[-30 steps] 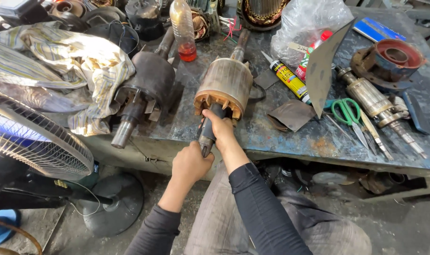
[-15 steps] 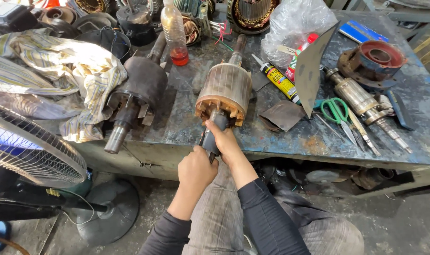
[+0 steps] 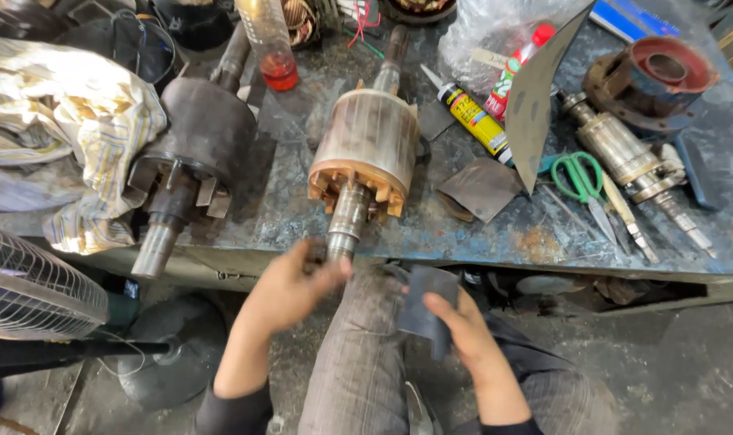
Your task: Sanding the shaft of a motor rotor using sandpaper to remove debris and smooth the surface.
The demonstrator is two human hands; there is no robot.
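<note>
The rotor [image 3: 366, 153] is lying on its side at the near edge of the bench [image 3: 495, 234], its steel shaft [image 3: 346, 221] overhanging that edge so that the shaft end can be reached from below. The shaft tip is being touched by the left hand [image 3: 290, 286], whose fingers are curled loosely about it; whether it is truly being gripped cannot be told, as the hand is blurred. A small dark sheet of abrasive paper [image 3: 427, 306] is being held by the right hand [image 3: 463, 330], pinched between thumb and fingers, just beside the shaft and below the bench edge.

Farther in, a second, darker rotor [image 3: 197, 145] is resting to the left, its shaft likewise projecting over the near edge. To the right, a loose scrap of the same paper [image 3: 483, 189] is lying flat, with green-handled scissors [image 3: 576, 173] and a sealant tube [image 3: 471, 117] beyond it. A crumpled cloth [image 3: 76, 137] is heaped at the left end, and a rusty round housing [image 3: 652, 76] is sitting toward the far right corner.
</note>
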